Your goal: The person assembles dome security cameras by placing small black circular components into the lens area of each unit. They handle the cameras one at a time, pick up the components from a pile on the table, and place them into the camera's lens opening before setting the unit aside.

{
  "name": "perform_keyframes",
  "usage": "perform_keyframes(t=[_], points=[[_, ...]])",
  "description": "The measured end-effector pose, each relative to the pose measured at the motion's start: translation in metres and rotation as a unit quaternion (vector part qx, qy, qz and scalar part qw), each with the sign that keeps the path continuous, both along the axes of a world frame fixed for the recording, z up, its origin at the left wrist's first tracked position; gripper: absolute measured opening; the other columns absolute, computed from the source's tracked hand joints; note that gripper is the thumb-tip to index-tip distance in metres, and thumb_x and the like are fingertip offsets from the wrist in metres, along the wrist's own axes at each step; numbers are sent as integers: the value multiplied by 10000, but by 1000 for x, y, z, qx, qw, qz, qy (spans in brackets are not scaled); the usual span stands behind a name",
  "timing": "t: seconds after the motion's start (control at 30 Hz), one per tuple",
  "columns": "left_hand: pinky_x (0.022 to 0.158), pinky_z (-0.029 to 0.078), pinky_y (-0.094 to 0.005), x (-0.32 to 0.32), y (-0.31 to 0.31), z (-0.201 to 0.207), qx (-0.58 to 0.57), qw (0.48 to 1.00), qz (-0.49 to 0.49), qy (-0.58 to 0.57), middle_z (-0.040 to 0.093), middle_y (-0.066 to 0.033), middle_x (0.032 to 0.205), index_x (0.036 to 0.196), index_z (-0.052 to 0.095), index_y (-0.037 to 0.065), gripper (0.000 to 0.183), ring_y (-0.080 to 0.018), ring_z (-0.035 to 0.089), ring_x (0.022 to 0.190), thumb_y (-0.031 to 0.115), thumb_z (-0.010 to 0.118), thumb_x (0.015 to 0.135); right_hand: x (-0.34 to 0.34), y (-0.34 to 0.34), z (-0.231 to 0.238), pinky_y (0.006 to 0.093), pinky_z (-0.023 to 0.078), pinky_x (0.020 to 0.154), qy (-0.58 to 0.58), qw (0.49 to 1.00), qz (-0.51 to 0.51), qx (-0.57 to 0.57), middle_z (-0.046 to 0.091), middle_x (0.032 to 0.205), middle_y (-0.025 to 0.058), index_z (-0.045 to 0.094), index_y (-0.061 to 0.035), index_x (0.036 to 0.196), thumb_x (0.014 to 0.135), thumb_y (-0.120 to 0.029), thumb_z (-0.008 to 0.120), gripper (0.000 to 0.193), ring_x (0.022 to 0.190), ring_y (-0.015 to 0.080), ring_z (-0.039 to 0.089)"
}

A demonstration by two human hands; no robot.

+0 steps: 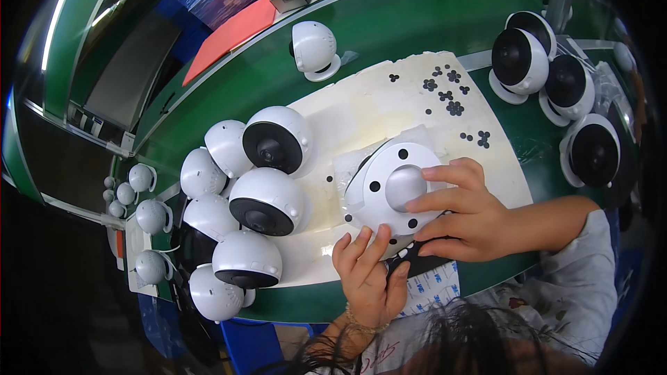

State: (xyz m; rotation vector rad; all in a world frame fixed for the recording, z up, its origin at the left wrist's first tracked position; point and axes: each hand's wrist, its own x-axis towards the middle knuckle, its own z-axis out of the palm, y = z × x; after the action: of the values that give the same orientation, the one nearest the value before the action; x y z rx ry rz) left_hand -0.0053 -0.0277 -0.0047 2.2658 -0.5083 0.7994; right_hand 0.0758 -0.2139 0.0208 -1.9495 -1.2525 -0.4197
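A white dome camera [389, 187] lies base-up on a white foam mat [361, 111], its round base showing several black dots and a grey ball joint in the middle. My right hand [462, 212] comes in from the right and grips the base's right side, fingers touching the ball joint. My left hand [367, 274] reaches up from below, its fingertips pressed against the base's lower edge. Small black round pads [448, 94] are scattered on the mat's far right part.
Several white dome cameras [267, 198] are clustered at the mat's left, more of them [556, 83] stand at the right. One dome camera [314, 48] sits further back. A sticker sheet [434, 288] lies under my hands. Red sheet [233, 31] at back left.
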Motion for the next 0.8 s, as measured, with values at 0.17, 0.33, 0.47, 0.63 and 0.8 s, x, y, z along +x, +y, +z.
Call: perform_keyframes(t=[0.17,0.33,0.47,0.63,0.8], points=[[919,262,-486,-1,1,-1,9,1000,11,-2,529,-156,1161,701,450,5,187,-323,446,1076,99,612,707,-6,-6,3,434,225,914,-105,994,-5,7,523,1151,9,592,-130,749,741,-191,616,67,1162,283,370],[918,261,-498,-1,-1,0,23,1000,19,2,530,-145,1162,691,443,12,198,-319,442,1079,106,616,703,15,-13,6,436,231,940,76,993,-82,36,485,1163,90,563,-83,824,781,-130,564,62,1174,308,350],[918,261,-506,-1,-1,-1,28,999,23,4,529,-142,1163,687,438,17,204,-315,435,1087,110,618,703,18,-15,7,435,247,936,78,994,-79,2,476,1159,114,552,-67,845,778,-122,567,87,1168,322,353],[944,286,-476,-1,-2,4,71,997,26,2,528,-214,1132,767,429,-60,222,-345,433,1110,138,515,818,16,-15,11,435,279,897,6,994,-101,-29,510,1118,81,557,-81,826,734,-104,588,100,1130,295,403],[946,281,-479,-2,-2,3,78,996,29,0,529,-217,1130,755,423,-52,217,-348,433,1112,134,520,812,10,-17,9,432,295,872,-144,975,-150,-80,558,1050,24,572,-106,846,678,-105,612,173,1034,214,494]])
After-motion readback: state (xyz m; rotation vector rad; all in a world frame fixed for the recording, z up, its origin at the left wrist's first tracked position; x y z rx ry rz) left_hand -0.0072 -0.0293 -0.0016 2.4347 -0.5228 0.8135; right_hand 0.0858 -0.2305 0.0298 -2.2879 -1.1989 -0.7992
